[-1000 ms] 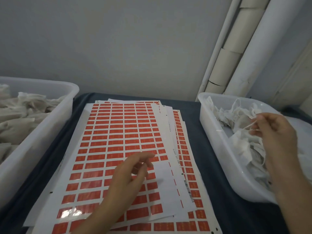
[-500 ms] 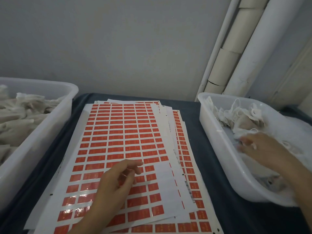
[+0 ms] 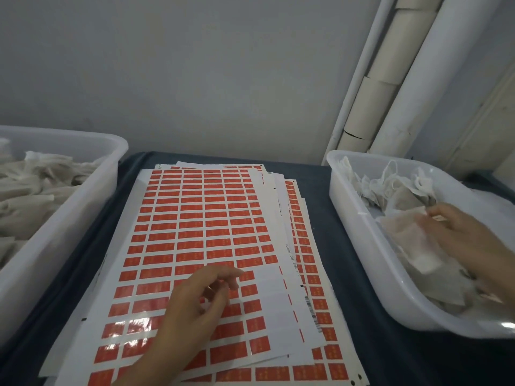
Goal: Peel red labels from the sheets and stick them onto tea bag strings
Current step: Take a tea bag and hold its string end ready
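Two white plastic tubs flank a stack of label sheets (image 3: 195, 246) on a dark blue table (image 3: 348, 344). The top sheet lies along the table's middle, running from the near edge toward the far edge, and carries rows of red labels (image 3: 192, 224); a bare white patch (image 3: 271, 291) near its right edge marks spaces without labels. Further sheets fan out beneath it toward the right. The left hand (image 3: 195, 305) rests over the near part of the top sheet beside that bare patch, its fingers (image 3: 228, 274) loosely curled with thumb and forefinger drawn close together; whether a label is pinched between them cannot be told. The left tub (image 3: 83, 190) stands at the table's left edge and is filled with pale tea bags (image 3: 33, 190). The right tub (image 3: 362, 260) stands at the table's right edge and holds a looser heap of tea bags (image 3: 395, 190). The right hand (image 3: 459, 235) is inside this tub, its fingers laid on a flat tea bag (image 3: 409, 238); motion blur hides whether they grip it. No tea bag string can be made out in either tub. Pale pipes (image 3: 404, 79) rise against the wall beyond the far right corner.
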{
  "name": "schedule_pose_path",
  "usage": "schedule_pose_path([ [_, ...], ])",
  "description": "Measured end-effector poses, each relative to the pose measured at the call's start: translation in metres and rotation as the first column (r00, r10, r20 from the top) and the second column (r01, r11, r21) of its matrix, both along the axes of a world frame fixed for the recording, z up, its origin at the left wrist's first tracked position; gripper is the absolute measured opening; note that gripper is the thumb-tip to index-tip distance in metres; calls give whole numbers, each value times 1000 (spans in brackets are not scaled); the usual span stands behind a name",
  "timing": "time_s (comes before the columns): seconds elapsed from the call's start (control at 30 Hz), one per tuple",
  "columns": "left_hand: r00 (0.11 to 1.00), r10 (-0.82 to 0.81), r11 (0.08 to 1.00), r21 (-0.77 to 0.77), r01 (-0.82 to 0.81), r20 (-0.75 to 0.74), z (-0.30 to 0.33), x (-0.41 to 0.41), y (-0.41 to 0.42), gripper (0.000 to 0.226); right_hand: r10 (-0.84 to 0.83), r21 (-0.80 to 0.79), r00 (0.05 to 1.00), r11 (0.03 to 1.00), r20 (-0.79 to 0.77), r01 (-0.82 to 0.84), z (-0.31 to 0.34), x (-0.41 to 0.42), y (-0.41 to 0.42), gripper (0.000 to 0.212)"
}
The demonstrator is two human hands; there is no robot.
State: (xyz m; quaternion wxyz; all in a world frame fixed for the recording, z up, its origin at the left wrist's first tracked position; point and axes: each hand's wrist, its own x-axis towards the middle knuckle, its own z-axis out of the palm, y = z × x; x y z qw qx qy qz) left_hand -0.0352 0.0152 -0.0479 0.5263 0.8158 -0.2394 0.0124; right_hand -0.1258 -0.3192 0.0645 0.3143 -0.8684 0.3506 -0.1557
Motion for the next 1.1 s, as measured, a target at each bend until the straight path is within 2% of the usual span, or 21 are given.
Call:
schedule_pose_path([
  [0.07,1000,-8,1000,-7,8,3,-1,0,0,38,-7,232,997,973,73,-10,4,9,6,16],
  [0.13,1000,-7,1000,-4,7,5,0,0,0,38,-47,509,972,857,228,-78,8,15,12,15],
  [0.2,1000,-2,1000,-21,3,19,1,1,0,38,-108,640,924,751,367,-166,14,15,19,19],
  [0.27,999,0,998,-61,2,37,3,0,-1,36,-100,677,890,688,445,-261,24,16,37,21],
  [0.33,999,-13,995,-94,17,40,7,-2,-2,26,12,649,892,682,452,-338,32,18,69,13],
  [0.37,999,-29,996,-82,33,44,9,-4,-2,32,100,634,905,682,414,-366,31,20,88,5],
  [0.43,992,-69,996,-41,73,105,10,-6,-2,71,283,610,927,698,245,-375,17,29,127,15],
  [0.5,955,-148,989,29,145,257,8,-7,-2,91,388,582,917,726,94,-367,-7,43,163,15],
  [0.53,926,-183,983,67,170,329,6,-8,-2,91,421,604,903,700,82,-381,-21,49,177,14],
  [0.6,926,-236,972,86,220,296,6,-7,-3,81,443,712,885,577,141,-402,-43,58,198,12],
  [0.67,933,-205,977,112,180,295,3,-4,-4,75,415,786,879,451,234,-423,-57,64,204,14],
  [0.77,924,-173,983,114,141,341,-11,1,-5,78,333,829,893,370,303,-419,-67,67,197,16],
  [0.83,971,-115,993,6,116,212,-8,4,-4,63,336,844,891,338,305,-416,-70,67,191,17],
  [0.87,988,-90,995,-39,96,124,-7,4,-3,46,342,848,887,323,310,-421,-70,66,188,19],
  [0.93,999,-32,991,-129,32,-1,-2,4,-1,22,357,833,877,333,322,-441,-70,64,183,18],
  [1.0,992,51,976,-206,-75,-118,7,3,-2,25,382,775,868,422,318,-469,-71,62,180,14],
  [1.1,949,135,964,-185,-193,-285,10,1,-2,29,458,612,843,592,281,-525,-71,62,178,15],
])
